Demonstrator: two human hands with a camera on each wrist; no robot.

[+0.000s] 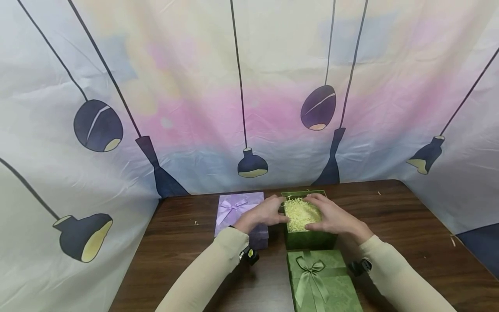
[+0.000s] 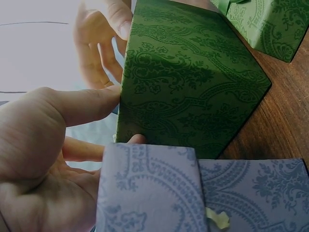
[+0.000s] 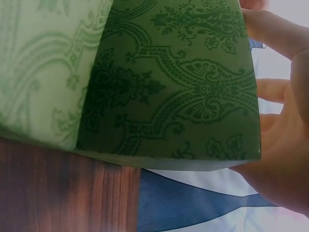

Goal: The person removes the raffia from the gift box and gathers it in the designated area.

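Note:
An uncovered green patterned box point(image 1: 312, 239) stands at the table's far side, filled with pale yellow shredded paper point(image 1: 299, 213). My left hand point(image 1: 266, 213) is at its left rim, thumb and fingers spread apart. In the left wrist view, the left thumb point(image 2: 91, 105) meets the box edge and one fingertip shows against the outer wall. My right hand point(image 1: 336, 217) reaches over the right rim, its thumb and fingers spread above the paper. Directly in front lies a green lid point(image 1: 341, 284) with a ribbon bow point(image 1: 311, 269).
A closed lilac box point(image 1: 259, 236) with a ribbon bow point(image 1: 232, 208) stands left of the green box, partly behind my left forearm. Stray paper shreds lie on the brown wooden table point(image 1: 171, 247). A cloth backdrop point(image 1: 210, 143) with printed lamps hangs behind the table.

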